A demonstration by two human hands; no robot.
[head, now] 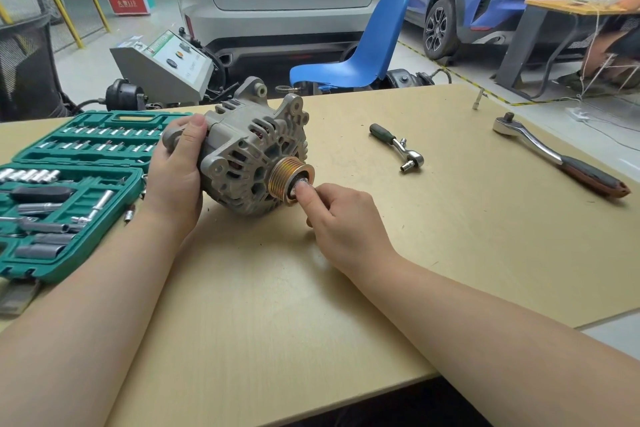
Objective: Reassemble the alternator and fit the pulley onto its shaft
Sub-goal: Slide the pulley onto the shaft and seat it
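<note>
The right hand (341, 218) pinches a small nut (300, 185) at the centre of the pulley (287, 179), which sits on the alternator (249, 152) lying tilted on the table (277, 288). The left hand (178, 166) grips the alternator's back. Judging by this, the nut is being hand-threaded; next comes tightening, likely with the ratchet (398, 147) nearby.

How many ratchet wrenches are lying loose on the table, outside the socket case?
2. A small ratchet with a green handle lies right of the alternator; a larger ratchet with a dark handle lies near the table's right edge. More may sit in the green socket case.
</note>
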